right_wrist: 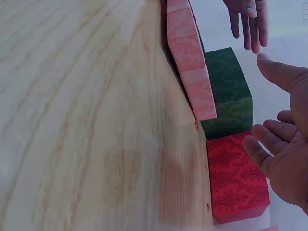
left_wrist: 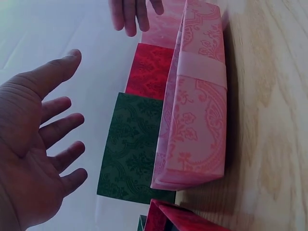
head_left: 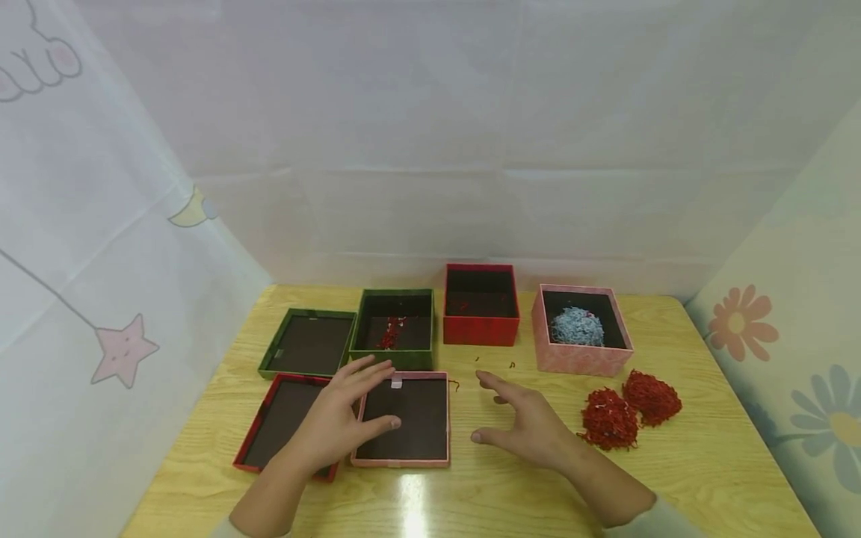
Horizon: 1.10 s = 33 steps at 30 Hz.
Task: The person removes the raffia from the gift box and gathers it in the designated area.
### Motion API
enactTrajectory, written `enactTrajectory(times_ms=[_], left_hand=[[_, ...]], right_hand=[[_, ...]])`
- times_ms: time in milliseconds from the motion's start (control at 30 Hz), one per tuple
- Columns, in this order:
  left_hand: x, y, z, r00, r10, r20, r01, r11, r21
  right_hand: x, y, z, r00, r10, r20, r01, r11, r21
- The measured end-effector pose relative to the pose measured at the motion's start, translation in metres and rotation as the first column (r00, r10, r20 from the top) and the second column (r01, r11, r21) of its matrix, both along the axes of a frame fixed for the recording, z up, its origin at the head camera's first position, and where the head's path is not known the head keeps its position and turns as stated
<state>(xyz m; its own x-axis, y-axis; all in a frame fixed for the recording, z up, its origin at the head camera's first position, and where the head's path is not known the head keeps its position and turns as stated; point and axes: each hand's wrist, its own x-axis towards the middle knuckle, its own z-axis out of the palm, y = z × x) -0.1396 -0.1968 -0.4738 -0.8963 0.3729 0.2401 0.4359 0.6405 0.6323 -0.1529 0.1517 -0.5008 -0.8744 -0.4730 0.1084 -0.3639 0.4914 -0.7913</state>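
My left hand [head_left: 334, 420] hovers over the left side of a pink box lid [head_left: 420, 426], its fingers spread and holding nothing. To the right of that lid my right hand [head_left: 531, 427] is held above the table, thumb apart from the fingers and nothing in its grasp. The pink lid lies with its dark inside facing up. Beside it is a red lid [head_left: 285, 422], partly hidden by my left hand and forearm. Both wrist views show the palms apart from the boxes.
At the back stand a green box [head_left: 417, 332] with red shreds, a red box [head_left: 480, 330] and a pink box [head_left: 578, 360] holding blue shredded paper [head_left: 576, 326]. A green lid [head_left: 312, 347] lies at left. Two heaps of red shredded paper [head_left: 608, 420] sit at right.
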Motion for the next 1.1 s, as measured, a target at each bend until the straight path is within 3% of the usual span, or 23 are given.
enactTrajectory(times_ms=[333, 733, 1100], left_hand=[[-0.018, 0.014, -0.002, 0.999, -0.027, -0.031, 0.028, 0.999, 0.039], [-0.036, 0.039, -0.001, 1.000, -0.024, -0.009, 0.024, 0.998, 0.050], [-0.050, 0.062, 0.006, 0.994, -0.072, -0.086, 0.076, 0.996, 0.048]], right_hand=[[-0.004, 0.015, 0.009, 0.998, -0.044, -0.052, 0.044, 0.999, 0.007], [-0.015, 0.037, 0.020, 0.989, -0.113, -0.092, 0.114, 0.994, -0.001], [-0.021, 0.062, 0.028, 0.969, -0.175, -0.174, 0.179, 0.984, 0.007]])
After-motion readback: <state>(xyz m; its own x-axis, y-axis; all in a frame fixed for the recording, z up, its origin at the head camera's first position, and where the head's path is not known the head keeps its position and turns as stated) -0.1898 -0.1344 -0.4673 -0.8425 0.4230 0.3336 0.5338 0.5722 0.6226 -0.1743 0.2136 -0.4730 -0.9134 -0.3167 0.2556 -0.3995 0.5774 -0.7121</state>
